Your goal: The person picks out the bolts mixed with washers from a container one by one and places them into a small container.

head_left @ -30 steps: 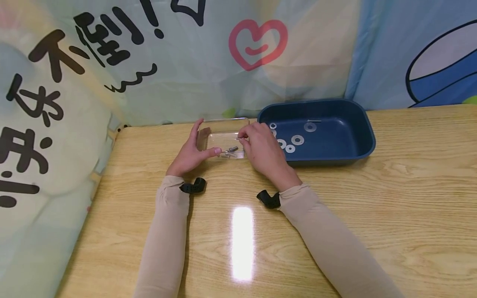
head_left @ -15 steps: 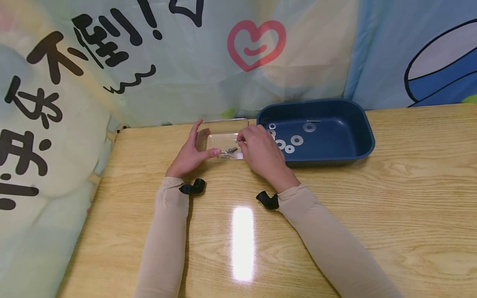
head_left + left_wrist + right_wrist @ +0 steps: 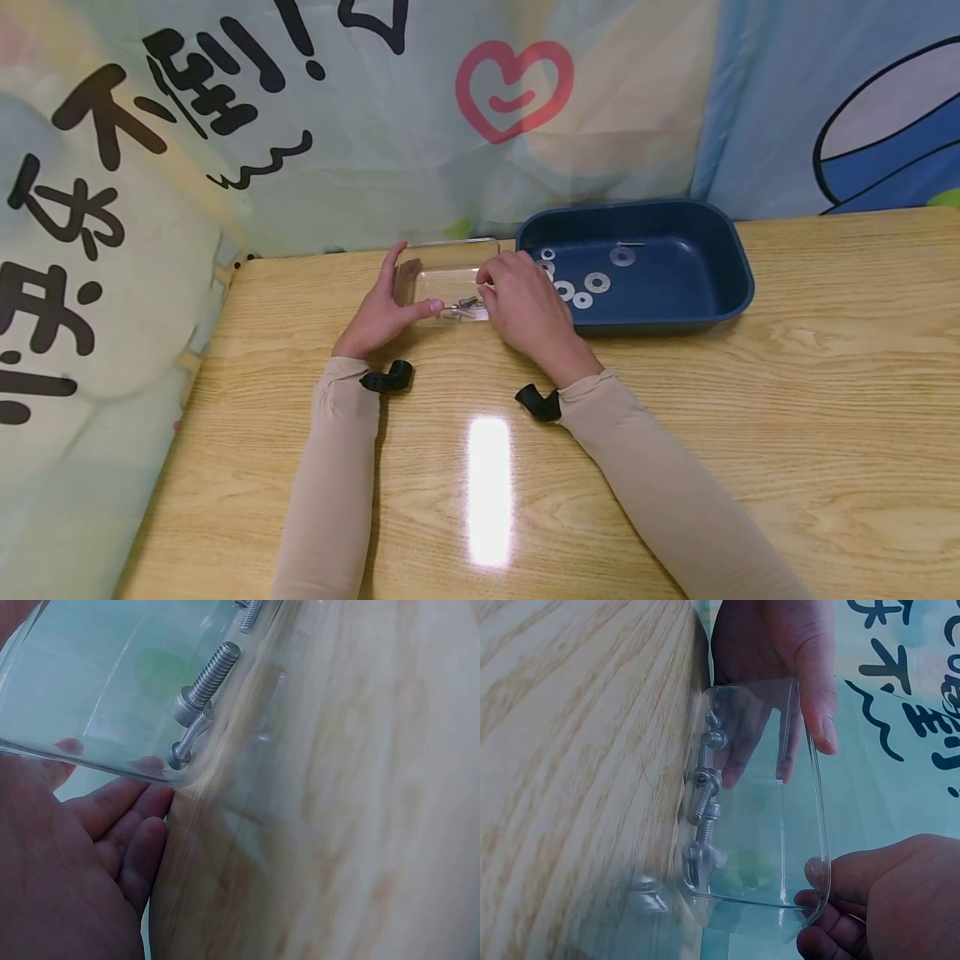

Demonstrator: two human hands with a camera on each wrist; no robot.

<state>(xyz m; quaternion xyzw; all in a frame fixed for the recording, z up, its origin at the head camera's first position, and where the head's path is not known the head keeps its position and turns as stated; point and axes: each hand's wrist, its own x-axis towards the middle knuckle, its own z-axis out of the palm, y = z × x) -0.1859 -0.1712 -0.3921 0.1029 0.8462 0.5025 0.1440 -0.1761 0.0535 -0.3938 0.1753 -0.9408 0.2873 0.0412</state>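
A clear plastic box [image 3: 442,279] stands near the back of the table. Several metal screws [image 3: 214,675] lie along its near side in the left wrist view. My left hand [image 3: 378,310] holds the box's left end, its thumb over the near rim and its other fingers spread behind. At the right end, my right hand [image 3: 527,307] has curled fingers and pinches the rim corner. In the right wrist view, its thumb and fingertips [image 3: 817,868] meet the clear edge. Whether a small item also sits between them is hidden.
Right beside the box stands a dark blue tray [image 3: 675,320] with several flat washers [image 3: 597,282] and a thin metal pin [image 3: 632,243] in it. A printed cloth [image 3: 420,167] hangs behind the wooden table [image 3: 637,467].
A thin light line at my right fingertips, seen a second ago, no longer shows clearly. The right fingers dipped slightly. My left hand and the box stay almost still.
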